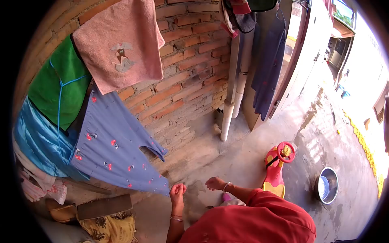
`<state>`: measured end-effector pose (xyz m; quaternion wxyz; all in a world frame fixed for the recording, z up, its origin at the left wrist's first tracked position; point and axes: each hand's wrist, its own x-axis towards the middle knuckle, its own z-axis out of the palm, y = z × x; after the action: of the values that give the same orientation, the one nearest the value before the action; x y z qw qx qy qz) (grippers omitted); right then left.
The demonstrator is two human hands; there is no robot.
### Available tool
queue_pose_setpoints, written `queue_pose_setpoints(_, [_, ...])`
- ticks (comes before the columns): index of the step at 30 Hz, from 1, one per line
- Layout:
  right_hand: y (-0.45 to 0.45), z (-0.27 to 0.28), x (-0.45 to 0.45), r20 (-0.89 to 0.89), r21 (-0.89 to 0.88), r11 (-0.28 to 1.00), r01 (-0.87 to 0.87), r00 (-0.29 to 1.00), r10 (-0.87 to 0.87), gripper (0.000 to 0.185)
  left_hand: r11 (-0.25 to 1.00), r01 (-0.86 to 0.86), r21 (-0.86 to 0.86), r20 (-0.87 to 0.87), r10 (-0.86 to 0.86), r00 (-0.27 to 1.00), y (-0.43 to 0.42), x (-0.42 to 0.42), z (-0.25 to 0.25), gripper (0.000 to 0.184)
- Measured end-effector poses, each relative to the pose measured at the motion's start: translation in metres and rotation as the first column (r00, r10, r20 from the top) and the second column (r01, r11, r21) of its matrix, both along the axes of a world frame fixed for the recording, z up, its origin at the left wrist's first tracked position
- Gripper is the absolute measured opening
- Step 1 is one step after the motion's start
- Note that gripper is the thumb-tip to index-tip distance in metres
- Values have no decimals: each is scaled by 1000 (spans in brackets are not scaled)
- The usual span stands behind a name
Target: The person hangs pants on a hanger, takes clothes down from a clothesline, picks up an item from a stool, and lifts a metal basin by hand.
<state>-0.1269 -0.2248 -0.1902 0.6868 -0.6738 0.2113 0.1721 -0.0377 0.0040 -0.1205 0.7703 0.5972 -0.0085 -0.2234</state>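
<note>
My left hand [177,193] is raised beside the lower corner of hanging blue trousers [117,141] with a red cherry print. Its fingers are curled, and whether they pinch the cloth edge is too small to tell. To the right, my right hand [215,184] hangs over the concrete floor with its fingers loosely spread and nothing in them. A pink towel [121,48] hangs above the trousers. Green cloth [56,85] and shiny blue cloth [44,137] hang at the left, with a blue cord across them.
A red and yellow ride-on toy [275,172] and a metal basin [327,185] stand on the floor at the right. White pipes [233,101] run down by the brick wall [186,48]. A yellow sack [109,229] and a wooden block [104,207] lie at lower left.
</note>
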Motion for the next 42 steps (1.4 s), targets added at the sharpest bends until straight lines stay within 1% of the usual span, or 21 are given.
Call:
queue_pose_setpoints(3, [-85, 12, -3, -65, 124, 944, 305, 952, -299, 19, 996, 83, 44, -58, -80, 995, -59, -8, -10, 5])
queue_pose_setpoints(6, [-176, 32, -10, -15, 86, 829, 552, 833, -553, 17, 983, 178, 54, -87, -172, 981, -115, -13, -14, 6])
queue_pose_setpoints(8, [-233, 54, -18, 58, 102, 733, 672, 732, -679, 18, 963, 261, 66, -85, -255, 963, -150, -15, -17, 6])
queue_pose_setpoints(9, [-260, 60, -20, 112, 37, 701, 713, 694, -711, 19, 960, 271, 74, -93, -264, 960, -168, -16, -10, 6])
queue_pose_setpoints(12, [-330, 84, -27, 218, 17, 524, 852, 508, -833, 28, 940, 339, 30, -107, -334, 936, -217, -19, 3, 5])
queue_pose_setpoints(13, [-351, 90, -28, 252, 31, 467, 884, 446, -859, 32, 922, 386, 31, -109, -381, 918, -231, -20, 5, 5])
queue_pose_setpoints(15, [-386, 108, -26, 309, -4, 422, 907, 403, -862, 39, 897, 440, 34, -109, -434, 894, -255, -21, 9, 6])
queue_pose_setpoints(17, [-410, 127, -20, 395, -175, 327, 929, 370, -841, 50, 862, 507, 26, -129, -500, 857, -273, -21, 11, 6])
queue_pose_setpoints(19, [-431, 132, -8, 535, -196, 217, 956, 290, -794, 55, 843, 537, 22, -130, -530, 838, -283, -17, 13, 6])
queue_pose_setpoints(20, [-439, 133, -2, 533, -193, 210, 958, 282, -798, 55, 824, 565, 25, -137, -557, 819, -285, -13, 10, 6])
queue_pose_setpoints(22, [-456, 134, 12, 606, -370, 108, 923, 328, -724, 64, 802, 593, 73, -155, -578, 801, -292, -1, 6, 6])
queue_pose_setpoints(25, [-477, 128, 30, 693, -270, 136, 953, 291, -659, 69, 774, 632, 31, -146, -622, 769, -301, 25, 2, 6])
queue_pose_setpoints(30, [-470, 149, 50, 585, -397, 110, 911, 343, -735, 67, 741, 669, 49, -121, -661, 741, -334, 77, -1, 5])
queue_pose_setpoints(33, [-446, 168, 64, 526, -325, 138, 936, 300, -796, 55, 708, 706, 0, -108, -702, 704, -352, 99, 22, 5])
queue_pose_setpoints(34, [-444, 164, 67, 497, -315, 183, 931, 326, -804, 41, 698, 716, 11, -106, -711, 695, -356, 107, 20, 5])
queue_pose_setpoints(35, [-443, 159, 72, 496, -304, 168, 938, 306, -813, 41, 674, 738, 16, -102, -734, 672, -361, 114, 17, 5])
queue_pose_setpoints(37, [-434, 156, 79, 429, -360, 202, 911, 354, -831, 30, 630, 776, 28, -104, -771, 629, -369, 126, 20, 6])
queue_pose_setpoints(39, [-416, 149, 83, 491, -361, 222, 906, 387, -781, 28, 649, 757, 68, -108, -750, 653, -382, 133, 24, 5])
queue_pose_setpoints(40, [-403, 153, 86, 467, -312, 281, 908, 403, -787, 27, 602, 793, 93, -76, -790, 609, -390, 141, 25, 24])
queue_pose_setpoints(41, [-390, 158, 88, 447, -259, 338, 905, 423, -788, 27, 590, 802, 90, -78, -799, 597, -399, 142, 26, 24])
queue_pose_setpoints(42, [-378, 162, 90, 487, -230, 375, 898, 440, -755, 26, 609, 790, 79, 40, -793, 607, -408, 142, 36, 37])
